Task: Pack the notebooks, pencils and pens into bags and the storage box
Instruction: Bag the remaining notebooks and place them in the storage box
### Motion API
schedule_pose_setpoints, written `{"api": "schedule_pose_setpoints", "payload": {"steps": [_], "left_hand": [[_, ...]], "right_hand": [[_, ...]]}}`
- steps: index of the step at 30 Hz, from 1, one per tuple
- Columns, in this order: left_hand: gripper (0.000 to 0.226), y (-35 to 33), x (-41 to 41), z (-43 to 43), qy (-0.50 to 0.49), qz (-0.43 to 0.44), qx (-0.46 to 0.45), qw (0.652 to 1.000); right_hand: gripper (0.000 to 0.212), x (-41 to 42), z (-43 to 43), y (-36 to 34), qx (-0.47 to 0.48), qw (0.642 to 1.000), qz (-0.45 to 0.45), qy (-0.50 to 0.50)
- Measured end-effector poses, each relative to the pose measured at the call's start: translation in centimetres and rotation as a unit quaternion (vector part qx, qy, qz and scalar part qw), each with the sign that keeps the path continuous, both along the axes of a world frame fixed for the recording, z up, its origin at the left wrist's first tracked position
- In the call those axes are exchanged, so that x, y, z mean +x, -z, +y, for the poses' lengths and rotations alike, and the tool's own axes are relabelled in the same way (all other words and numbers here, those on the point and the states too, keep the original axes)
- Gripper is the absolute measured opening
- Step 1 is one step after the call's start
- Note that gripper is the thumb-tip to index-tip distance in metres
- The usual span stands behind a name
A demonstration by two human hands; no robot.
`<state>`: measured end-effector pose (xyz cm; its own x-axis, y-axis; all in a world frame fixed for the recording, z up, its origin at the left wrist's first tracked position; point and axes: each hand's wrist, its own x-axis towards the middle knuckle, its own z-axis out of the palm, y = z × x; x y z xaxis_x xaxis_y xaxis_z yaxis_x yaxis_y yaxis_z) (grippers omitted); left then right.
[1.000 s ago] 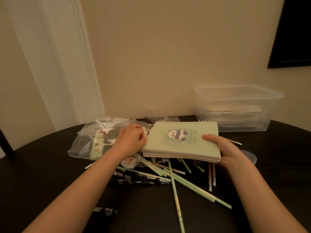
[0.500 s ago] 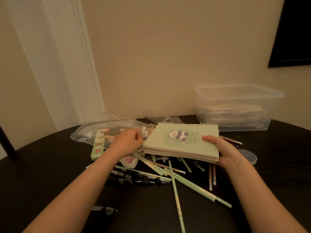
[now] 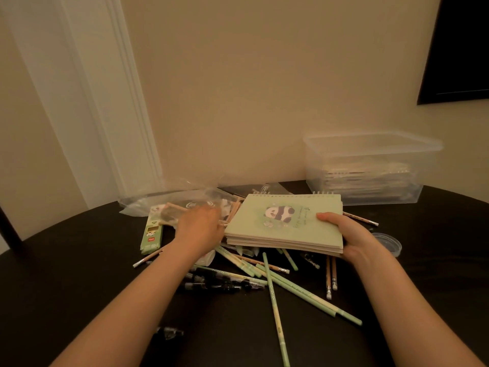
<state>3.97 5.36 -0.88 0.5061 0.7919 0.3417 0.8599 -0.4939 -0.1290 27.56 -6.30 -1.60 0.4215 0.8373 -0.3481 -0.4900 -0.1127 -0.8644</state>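
Observation:
A stack of green spiral notebooks (image 3: 283, 221) with a panda on the top cover hangs just above the dark table (image 3: 66, 274). My right hand (image 3: 352, 234) grips its right edge, thumb on top. My left hand (image 3: 201, 229) is at the stack's left edge, its fingers curled into the mouth of a clear plastic bag (image 3: 169, 200); motion blur hides the fingertips. Green pencils (image 3: 304, 290) and black pens (image 3: 217, 284) lie scattered below the stack. The clear storage box (image 3: 370, 154) stands at the back right with notebooks inside.
A green pencil carton (image 3: 152, 234) lies left of my left hand. A small round clear lid (image 3: 389, 243) sits right of my right hand. One pen (image 3: 169, 332) lies apart near the front. Wall and door frame close off the back.
My left hand slid a little left from the stack's edge into the bag, and the bag has sunk flatter. The notebook stack and my right hand have barely shifted.

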Motion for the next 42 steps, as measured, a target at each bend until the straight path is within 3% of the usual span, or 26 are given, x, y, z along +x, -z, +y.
{"api": "schedule_pose_setpoints", "payload": {"steps": [2, 6, 10, 17, 31, 39, 42], "left_hand": [[0.006, 0.2, -0.5, 0.4, 0.04, -0.093, -0.015, 0.995], [0.025, 0.8, -1.2, 0.8, 0.11, -0.239, -0.088, 0.961], [0.034, 1.5, -1.5, 0.4, 0.146, -0.284, -0.098, 0.943], [0.033, 1.5, -1.6, -0.8, 0.164, -0.281, -0.082, 0.942], [0.025, 0.9, -0.9, -1.3, 0.139, -0.356, -0.153, 0.911], [0.021, 1.5, 1.1, -1.6, 0.055, -0.49, -0.18, 0.851], [0.023, 1.9, 2.0, -1.6, 0.026, -0.52, -0.174, 0.836]], "right_hand": [[0.036, 0.2, 0.0, 0.0, 0.0, 1.0, -0.001, -0.002], [0.039, 0.4, -0.2, -0.2, -0.01, 1.0, -0.007, -0.029], [0.039, 0.7, -0.4, -0.1, -0.022, 0.999, -0.008, -0.042], [0.011, 1.2, -1.0, -0.6, -0.017, 0.998, -0.014, -0.065], [0.012, 1.1, -0.8, -0.3, 0.091, 0.993, 0.08, 0.0], [0.049, -0.2, 0.4, 0.0, 0.089, 0.995, 0.029, 0.046], [0.052, -0.1, 0.5, -0.2, 0.065, 0.997, 0.008, 0.045]]}}
